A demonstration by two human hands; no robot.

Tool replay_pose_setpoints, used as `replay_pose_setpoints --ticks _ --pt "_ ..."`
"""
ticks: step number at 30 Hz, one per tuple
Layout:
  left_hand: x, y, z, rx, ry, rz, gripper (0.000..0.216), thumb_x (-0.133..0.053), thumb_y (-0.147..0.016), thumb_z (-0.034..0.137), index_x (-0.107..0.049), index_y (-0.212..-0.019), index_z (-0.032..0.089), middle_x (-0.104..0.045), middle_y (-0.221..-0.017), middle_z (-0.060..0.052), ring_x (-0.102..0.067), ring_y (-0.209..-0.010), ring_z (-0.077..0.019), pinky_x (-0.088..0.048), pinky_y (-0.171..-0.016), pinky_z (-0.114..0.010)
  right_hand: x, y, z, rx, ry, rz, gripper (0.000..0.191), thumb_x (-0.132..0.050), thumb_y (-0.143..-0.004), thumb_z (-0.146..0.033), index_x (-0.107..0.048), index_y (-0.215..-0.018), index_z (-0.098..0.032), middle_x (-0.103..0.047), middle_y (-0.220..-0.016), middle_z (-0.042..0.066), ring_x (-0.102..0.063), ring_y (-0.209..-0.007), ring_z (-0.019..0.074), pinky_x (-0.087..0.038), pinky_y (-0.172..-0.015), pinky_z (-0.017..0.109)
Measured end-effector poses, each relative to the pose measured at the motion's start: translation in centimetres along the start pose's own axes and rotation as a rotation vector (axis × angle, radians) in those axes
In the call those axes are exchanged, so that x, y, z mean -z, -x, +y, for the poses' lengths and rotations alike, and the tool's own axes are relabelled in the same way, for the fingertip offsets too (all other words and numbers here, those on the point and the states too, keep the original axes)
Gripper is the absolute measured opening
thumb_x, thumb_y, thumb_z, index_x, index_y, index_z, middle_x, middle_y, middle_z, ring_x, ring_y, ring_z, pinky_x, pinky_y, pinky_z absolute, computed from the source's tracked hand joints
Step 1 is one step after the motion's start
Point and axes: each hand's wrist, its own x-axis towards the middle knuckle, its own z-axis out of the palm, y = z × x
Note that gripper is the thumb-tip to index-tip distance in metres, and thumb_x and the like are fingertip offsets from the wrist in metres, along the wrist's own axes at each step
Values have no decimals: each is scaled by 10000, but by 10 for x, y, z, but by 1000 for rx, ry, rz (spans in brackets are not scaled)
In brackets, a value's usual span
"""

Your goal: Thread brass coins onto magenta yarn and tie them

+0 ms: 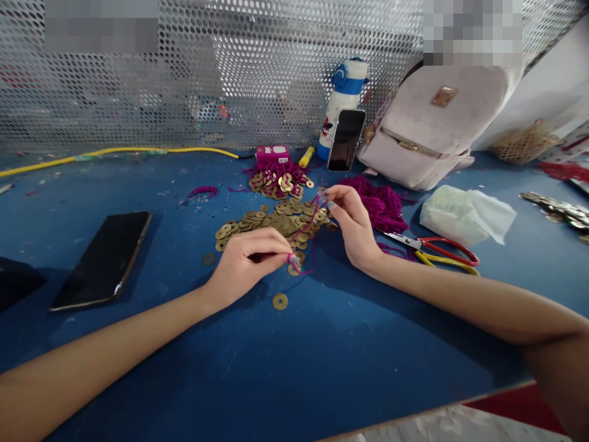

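My left hand (251,264) pinches a purple cord (313,261) between thumb and fingertips, just in front of the coin pile. The cord loops up to my right hand (352,221), whose thumb and forefinger are closed on its other part. A brass coin (294,269) with a hole sits right by the left fingertips; whether the cord passes through it I cannot tell. Behind both hands spreads a pile of brass coins (276,220). One single coin (280,301) lies nearer me, and another (208,259) is left of my left hand.
Scissors (427,248) and a heap of purple cords (380,205) lie right of my right hand, near a tissue pack (460,212). Corded coins (278,181) lie behind the pile. A phone (103,258) rests at left; another phone (346,140) leans against a bottle (345,92) beside a backpack (427,123).
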Motion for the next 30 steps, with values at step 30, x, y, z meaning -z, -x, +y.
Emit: replay_pose_setpoints --ticks 30 --pt "-4 -2 -3 136 -185 -2 139 -652 -837 115 -721 -727 162 -706 -756 -12 -638 -678 -129 -454 -619 -226 -5 26 -35 450 164 -783 179 -489 -968 -150 -646 -883 -167 -649 -857 62 -552 -809 156 -449 -774 307"
